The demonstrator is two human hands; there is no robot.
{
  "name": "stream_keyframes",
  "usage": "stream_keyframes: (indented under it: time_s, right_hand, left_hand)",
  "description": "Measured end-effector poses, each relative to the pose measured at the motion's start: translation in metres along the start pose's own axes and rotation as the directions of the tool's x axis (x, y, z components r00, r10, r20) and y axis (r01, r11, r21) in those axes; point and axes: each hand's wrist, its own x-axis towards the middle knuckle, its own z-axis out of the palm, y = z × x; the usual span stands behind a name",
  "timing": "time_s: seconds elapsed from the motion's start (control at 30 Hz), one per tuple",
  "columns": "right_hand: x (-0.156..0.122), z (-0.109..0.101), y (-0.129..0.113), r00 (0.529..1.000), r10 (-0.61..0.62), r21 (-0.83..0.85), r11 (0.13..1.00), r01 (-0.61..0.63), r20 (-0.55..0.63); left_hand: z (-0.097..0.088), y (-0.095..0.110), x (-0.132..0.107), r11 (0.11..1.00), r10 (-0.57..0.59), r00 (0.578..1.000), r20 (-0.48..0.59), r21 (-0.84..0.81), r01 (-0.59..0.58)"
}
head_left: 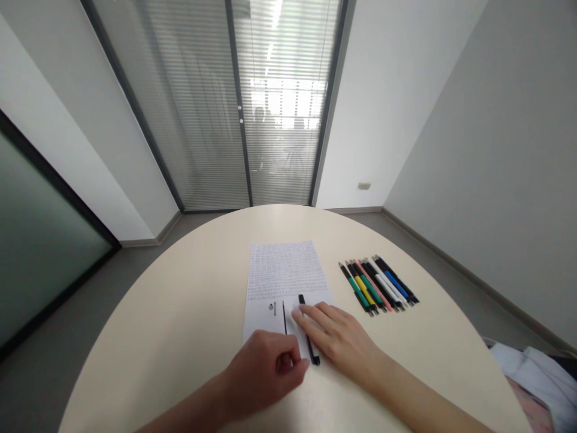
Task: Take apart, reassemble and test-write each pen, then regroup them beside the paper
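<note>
A sheet of paper (282, 270) covered in handwriting lies on the round cream table (180, 313). A black pen (308, 337) lies on the sheet's near end. My right hand (336, 337) rests flat on the paper beside the pen, fingers stretched out and touching a white slip or the pen's white part. My left hand (265, 370) is curled into a loose fist at the sheet's near edge, thumb pressed against the fingers close to the pen's near tip. A thin dark rod (284, 317), perhaps a refill, lies left of the pen.
A row of several pens (378, 284) with green, yellow, pink, white and blue bodies lies to the right of the paper. Behind the table are glass doors with blinds (252, 108) and white walls. Some cloth (536, 373) shows at the lower right.
</note>
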Motion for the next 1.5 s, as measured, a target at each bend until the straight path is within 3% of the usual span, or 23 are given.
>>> stream_keyframes:
  time_s: [0.03,0.1,0.17,0.27,0.37,0.5,0.6,0.67,0.73,0.8,0.87,0.9,0.93,1.0,1.1,1.2,1.33,1.5]
  right_hand:
    - [-0.001,-0.006,-0.004,1.000,0.030,0.067,0.997,-0.030,0.007]
    - [-0.005,-0.015,-0.013,0.990,0.029,0.281,0.957,-0.068,0.141]
    - [-0.011,-0.016,-0.022,0.939,-0.153,0.490,0.871,-0.018,0.307]
    - [-0.017,-0.007,-0.030,0.845,-0.322,0.574,0.819,0.021,0.428]
    - [-0.017,0.004,-0.033,0.827,-0.322,0.549,0.835,0.019,0.461]
    - [-0.016,0.008,-0.033,0.822,-0.292,0.516,0.857,-0.002,0.489]
    - [-0.016,0.006,-0.033,0.844,-0.273,0.524,0.852,-0.011,0.461]
    - [-0.015,0.001,-0.034,0.876,-0.278,0.596,0.803,-0.013,0.394]
    - [-0.012,-0.007,-0.035,0.910,-0.263,0.714,0.699,-0.050,0.321]
    - [-0.006,-0.013,-0.035,0.953,-0.156,0.800,0.588,-0.123,0.261]
    - [-0.002,-0.015,-0.030,0.975,0.129,0.780,0.586,-0.221,0.179]
    - [0.000,-0.013,-0.025,0.944,0.306,0.733,0.614,-0.294,0.122]
    - [0.002,-0.010,-0.020,0.884,0.463,0.672,0.637,-0.378,0.059]
    - [0.003,-0.001,-0.007,0.781,0.625,0.549,0.653,-0.521,-0.003]
    - [0.004,0.009,0.008,0.733,0.680,0.324,0.686,-0.652,0.035]
    - [0.007,0.014,0.009,0.717,0.688,0.117,0.707,-0.697,0.113]
    - [0.011,0.015,0.002,0.695,0.697,-0.023,0.709,-0.705,0.177]
    - [0.013,0.016,0.001,0.685,0.695,0.004,0.701,-0.713,0.217]
  left_hand:
    - [-0.004,0.003,-0.002,0.996,-0.034,0.994,0.108,-0.079,0.043]
    - [-0.011,0.008,-0.006,0.986,-0.015,0.955,0.295,-0.155,0.063]
    - [-0.015,0.007,-0.008,0.983,0.060,0.903,0.425,-0.184,0.021]
    - [-0.012,0.001,-0.008,0.975,0.185,0.817,0.547,-0.207,-0.083]
    - [-0.006,-0.004,-0.006,0.977,0.203,0.789,0.581,-0.172,-0.124]
    - [-0.007,-0.002,-0.004,0.980,0.192,0.802,0.565,-0.160,-0.121]
    - [-0.011,0.002,-0.003,0.977,0.196,0.815,0.546,-0.179,-0.116]
    - [-0.014,0.002,-0.003,0.974,0.198,0.806,0.558,-0.206,-0.097]
    - [-0.013,0.000,-0.004,0.970,0.210,0.801,0.561,-0.219,-0.100]
    - [-0.009,-0.004,-0.006,0.973,0.219,0.823,0.525,-0.184,-0.142]
    - [-0.003,-0.008,-0.008,0.976,0.211,0.881,0.423,-0.049,-0.211]
    - [0.000,-0.009,-0.008,0.971,0.202,0.914,0.353,0.051,-0.235]
    - [0.003,-0.010,-0.007,0.960,0.187,0.943,0.276,0.152,-0.234]
    - [0.006,-0.011,-0.005,0.936,0.129,0.985,0.119,0.313,-0.160]
    - [0.004,-0.014,0.002,0.905,-0.011,0.998,-0.067,0.424,0.038]
    - [-0.001,-0.017,0.008,0.852,-0.122,0.982,-0.146,0.492,0.179]
    - [-0.005,-0.016,0.012,0.764,-0.232,0.960,-0.156,0.582,0.279]
    - [-0.007,-0.011,0.015,0.726,-0.331,0.937,-0.115,0.603,0.331]
